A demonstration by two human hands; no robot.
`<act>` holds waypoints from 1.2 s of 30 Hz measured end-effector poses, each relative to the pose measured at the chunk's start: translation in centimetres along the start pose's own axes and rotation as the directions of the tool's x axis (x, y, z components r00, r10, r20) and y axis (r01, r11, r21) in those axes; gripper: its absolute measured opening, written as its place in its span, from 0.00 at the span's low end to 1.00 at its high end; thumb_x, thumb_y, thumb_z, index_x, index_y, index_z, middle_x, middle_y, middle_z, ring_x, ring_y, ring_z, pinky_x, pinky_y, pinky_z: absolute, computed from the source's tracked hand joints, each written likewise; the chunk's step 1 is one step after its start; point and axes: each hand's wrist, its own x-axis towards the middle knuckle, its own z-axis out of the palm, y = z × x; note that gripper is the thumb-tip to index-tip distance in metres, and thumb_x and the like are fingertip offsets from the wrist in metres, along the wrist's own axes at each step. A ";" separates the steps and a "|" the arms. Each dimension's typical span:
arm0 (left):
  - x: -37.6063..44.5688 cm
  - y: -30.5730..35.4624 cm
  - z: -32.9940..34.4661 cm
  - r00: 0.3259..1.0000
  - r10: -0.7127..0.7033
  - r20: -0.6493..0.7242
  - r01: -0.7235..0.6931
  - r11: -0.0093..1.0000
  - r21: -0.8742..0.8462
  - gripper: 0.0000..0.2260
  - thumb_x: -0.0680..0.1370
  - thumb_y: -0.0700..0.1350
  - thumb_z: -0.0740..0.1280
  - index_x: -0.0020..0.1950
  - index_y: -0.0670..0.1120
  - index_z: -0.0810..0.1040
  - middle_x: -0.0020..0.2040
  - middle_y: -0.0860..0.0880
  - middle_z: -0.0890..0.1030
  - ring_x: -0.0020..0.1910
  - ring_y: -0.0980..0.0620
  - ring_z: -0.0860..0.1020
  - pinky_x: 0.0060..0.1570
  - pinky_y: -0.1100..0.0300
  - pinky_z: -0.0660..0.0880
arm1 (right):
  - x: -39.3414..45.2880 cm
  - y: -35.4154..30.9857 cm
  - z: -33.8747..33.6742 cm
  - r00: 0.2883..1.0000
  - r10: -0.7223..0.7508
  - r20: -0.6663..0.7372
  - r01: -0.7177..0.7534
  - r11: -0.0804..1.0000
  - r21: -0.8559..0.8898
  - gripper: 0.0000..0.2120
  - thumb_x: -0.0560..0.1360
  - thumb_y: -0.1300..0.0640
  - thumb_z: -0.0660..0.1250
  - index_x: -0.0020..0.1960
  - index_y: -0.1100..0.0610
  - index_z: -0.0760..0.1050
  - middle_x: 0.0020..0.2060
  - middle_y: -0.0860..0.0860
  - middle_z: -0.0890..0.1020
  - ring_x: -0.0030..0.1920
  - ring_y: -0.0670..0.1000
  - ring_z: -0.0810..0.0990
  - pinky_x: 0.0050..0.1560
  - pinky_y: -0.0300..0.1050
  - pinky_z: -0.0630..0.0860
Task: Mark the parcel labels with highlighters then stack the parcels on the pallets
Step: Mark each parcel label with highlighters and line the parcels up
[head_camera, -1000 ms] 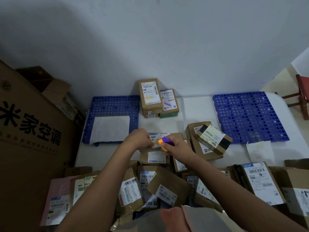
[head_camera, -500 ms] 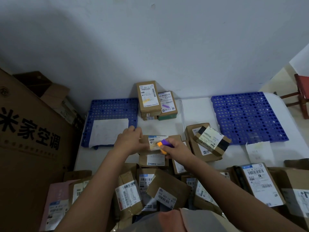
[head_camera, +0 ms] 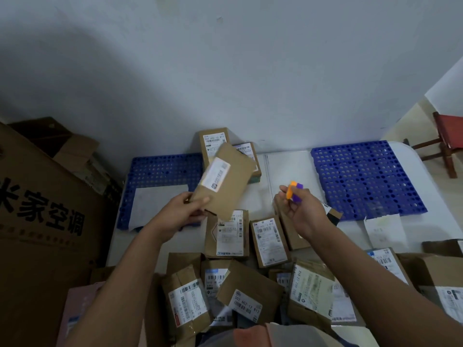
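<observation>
Parcel of brown cardboard, flat, with a white label [head_camera: 223, 181], is held up by its near corner in the left hand [head_camera: 184, 212], above the table and just beyond the fingers. Two highlighters, orange and purple [head_camera: 293, 190], are pinched in the right hand [head_camera: 299, 210]. The carrying step seems in hand; next, the parcel is probably to be laid on the stacked parcels [head_camera: 215, 144] beyond the left hand, beside the blue perforated plastic pallet [head_camera: 160, 169]. A white table [head_camera: 288, 169] and a pale wall [head_camera: 225, 71] are seen.

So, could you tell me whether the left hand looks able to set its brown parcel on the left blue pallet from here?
Probably yes: the left hand holds the brown parcel raised beside the left blue pallet, nothing between.
</observation>
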 end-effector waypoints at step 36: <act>3.9 -8.8 4.4 0.942 -0.329 0.063 0.331 0.943 -0.031 0.26 0.80 0.48 0.66 0.76 0.53 0.61 0.64 0.46 0.78 0.59 0.43 0.80 0.58 0.43 0.78 | 0.2 9.1 0.6 0.950 0.312 0.023 -0.250 0.800 -0.546 0.11 0.81 0.59 0.61 0.62 0.60 0.75 0.54 0.57 0.82 0.52 0.52 0.81 0.42 0.42 0.76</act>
